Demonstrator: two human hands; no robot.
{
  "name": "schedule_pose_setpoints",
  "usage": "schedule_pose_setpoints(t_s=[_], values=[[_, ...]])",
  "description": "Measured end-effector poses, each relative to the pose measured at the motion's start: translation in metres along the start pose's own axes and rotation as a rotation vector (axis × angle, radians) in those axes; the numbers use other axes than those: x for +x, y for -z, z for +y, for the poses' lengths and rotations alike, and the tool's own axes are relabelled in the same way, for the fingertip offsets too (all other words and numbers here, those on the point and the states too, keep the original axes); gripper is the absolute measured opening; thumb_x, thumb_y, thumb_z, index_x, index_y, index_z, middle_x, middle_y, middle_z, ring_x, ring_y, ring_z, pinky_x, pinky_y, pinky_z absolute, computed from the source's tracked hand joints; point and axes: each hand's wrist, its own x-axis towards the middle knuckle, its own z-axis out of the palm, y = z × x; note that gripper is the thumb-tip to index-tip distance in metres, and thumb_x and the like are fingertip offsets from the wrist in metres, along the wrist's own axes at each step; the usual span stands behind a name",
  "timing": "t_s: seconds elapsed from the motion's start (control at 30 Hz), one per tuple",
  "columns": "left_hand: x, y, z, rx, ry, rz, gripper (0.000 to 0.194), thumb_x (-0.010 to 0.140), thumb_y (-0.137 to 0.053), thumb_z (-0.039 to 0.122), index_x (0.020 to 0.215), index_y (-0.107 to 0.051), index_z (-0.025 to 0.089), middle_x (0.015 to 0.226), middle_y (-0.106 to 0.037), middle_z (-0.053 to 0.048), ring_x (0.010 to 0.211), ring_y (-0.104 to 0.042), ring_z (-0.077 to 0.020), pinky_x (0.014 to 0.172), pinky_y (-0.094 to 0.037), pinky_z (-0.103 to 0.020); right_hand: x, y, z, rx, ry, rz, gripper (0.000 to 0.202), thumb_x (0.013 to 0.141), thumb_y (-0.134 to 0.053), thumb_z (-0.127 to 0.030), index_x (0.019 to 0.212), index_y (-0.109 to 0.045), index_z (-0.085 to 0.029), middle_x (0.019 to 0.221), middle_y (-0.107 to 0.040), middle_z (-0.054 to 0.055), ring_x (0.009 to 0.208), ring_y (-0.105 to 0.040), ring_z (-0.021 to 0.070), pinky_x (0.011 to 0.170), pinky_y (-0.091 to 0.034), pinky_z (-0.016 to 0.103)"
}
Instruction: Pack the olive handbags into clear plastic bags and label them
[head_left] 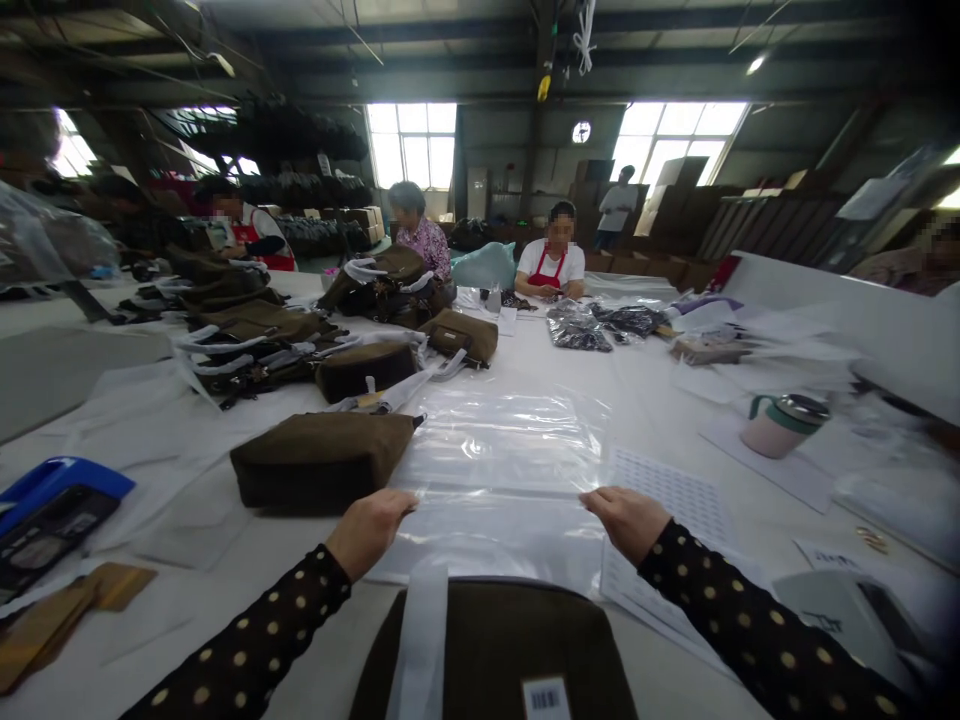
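Observation:
A clear plastic bag (502,445) lies flat on the white table (225,560) in front of me. My left hand (369,528) pinches its near left edge, and my right hand (626,520) pinches its near right edge. Both sleeves are black with tan dots. Right below my hands lies a dark brown fabric bag (495,650) with a white strap and a barcode label. Another brown bag (322,458) rests just left of the plastic bag, close to my left hand.
Several more brown bags (259,340) are piled at the back left. A blue device (49,510) sits at the far left, a pink cup (784,422) at the right, a sticker sheet (675,490) beside my right hand. Other people sit across the table.

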Motion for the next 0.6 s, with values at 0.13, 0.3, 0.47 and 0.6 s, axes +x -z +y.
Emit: schedule_pose_setpoints(t_s=[0.13,0.3,0.47,0.6], values=[[0.012,-0.004,0.009,-0.042,0.023,-0.069,0.018,0.073,-0.059,0.034,0.063,-0.052,0.020,0.066,-0.056,0.000,0.065,-0.051,-0.0150,0.062,-0.036,-0.025,-0.005,-0.016,-0.008,0.033,-0.113,-0.158,0.006,0.077,-0.056,-0.015,0.073,-0.060,-0.018,0.074,-0.065,0.002,0.072,-0.061,0.0167,0.061,-0.043,0.025],[0.030,0.001,0.018,-0.135,0.056,-0.132,0.030,0.061,-0.065,0.042,0.060,-0.046,0.019,0.058,-0.046,0.005,0.057,-0.043,-0.0123,0.053,-0.031,-0.022,-0.004,-0.037,-0.018,-0.043,-0.126,-0.168,0.013,0.066,-0.066,-0.009,0.074,-0.061,-0.017,0.073,-0.067,0.005,0.071,-0.063,0.0218,0.060,-0.044,0.028],[0.018,-0.004,0.011,-0.298,0.130,-0.048,0.017,0.067,-0.058,0.031,0.060,-0.049,0.019,0.068,-0.051,0.002,0.064,-0.046,-0.0136,0.062,-0.034,-0.024,-0.011,-0.041,-0.017,-0.018,-0.226,-0.152,0.023,0.067,-0.070,-0.035,0.077,-0.058,-0.018,0.070,-0.067,0.005,0.067,-0.064,0.0243,0.055,-0.043,0.029],[-0.001,-0.015,0.000,-0.454,0.300,0.128,0.017,0.063,-0.056,0.019,0.052,-0.043,0.019,0.056,-0.043,0.004,0.058,-0.040,-0.0127,0.059,-0.031,-0.024,-0.020,-0.039,-0.006,0.141,-0.329,-0.025,0.026,0.083,-0.045,-0.044,0.074,-0.051,-0.021,0.068,-0.063,0.002,0.063,-0.060,0.0197,0.052,-0.040,0.028]])
